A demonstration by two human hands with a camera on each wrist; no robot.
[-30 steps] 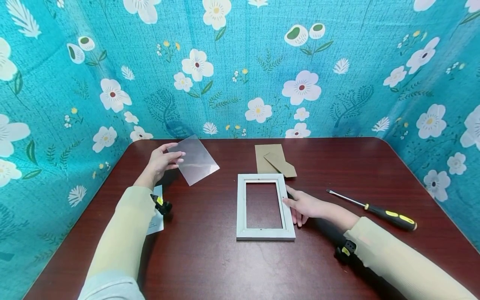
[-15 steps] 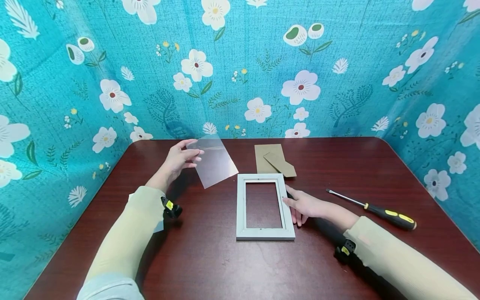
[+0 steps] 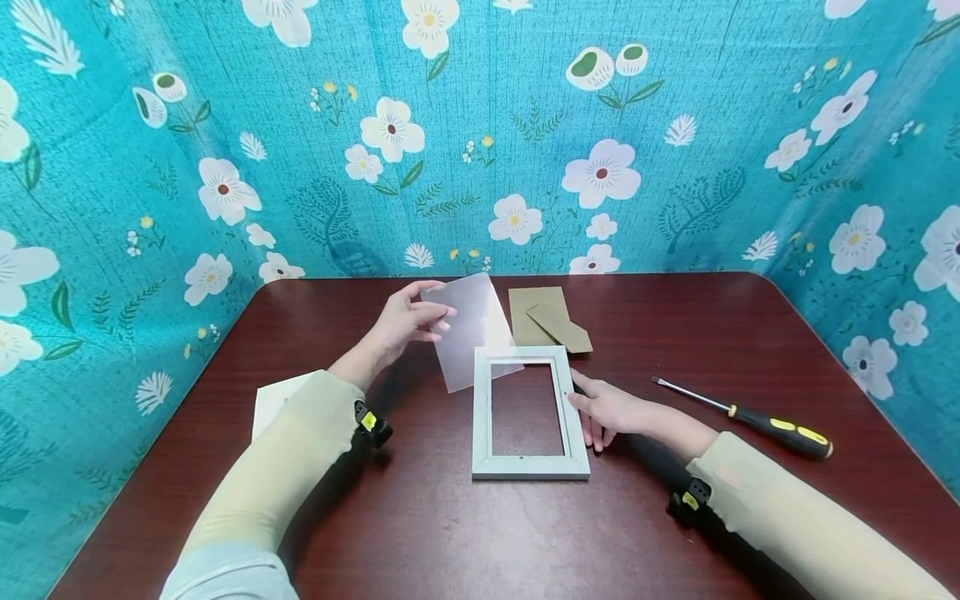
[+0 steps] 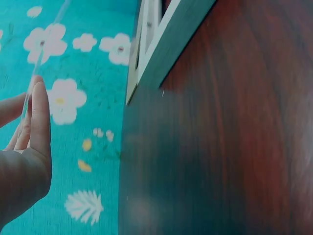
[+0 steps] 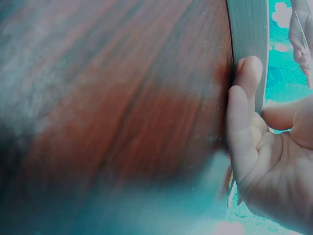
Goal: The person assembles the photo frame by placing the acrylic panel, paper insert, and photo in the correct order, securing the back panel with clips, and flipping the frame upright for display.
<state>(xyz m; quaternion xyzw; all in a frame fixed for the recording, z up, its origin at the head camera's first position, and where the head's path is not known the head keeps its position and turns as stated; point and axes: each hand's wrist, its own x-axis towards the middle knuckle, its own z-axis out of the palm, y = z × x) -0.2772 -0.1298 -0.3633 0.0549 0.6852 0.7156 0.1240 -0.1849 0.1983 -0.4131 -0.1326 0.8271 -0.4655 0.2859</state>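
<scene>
My left hand [image 3: 408, 323] pinches a clear plastic sheet [image 3: 467, 329] by its left edge, thumb on one face and fingers on the other. The sheet is tilted, and its lower right corner overlaps the top left of a white picture frame [image 3: 482, 417] in the head view. In the left wrist view the sheet [image 4: 35, 68] shows nearly edge-on. The frame lies on the table with its opening bare. My right hand [image 3: 611, 408] holds its right side, thumb over the top and fingers along the outer edge [image 5: 249, 34].
Behind the frame lies a brown backing board [image 3: 525, 321] with a stand leg. To the right is a black and yellow screwdriver [image 3: 780, 429]. A pale card [image 3: 272, 402] is partly hidden under my left forearm. A flowered cloth [image 3: 480, 167] hangs behind the table [image 3: 450, 542].
My left hand has carried the clear plastic sheet rightward, from the left side of the table to the frame's upper left corner. My right hand and the frame have stayed in place.
</scene>
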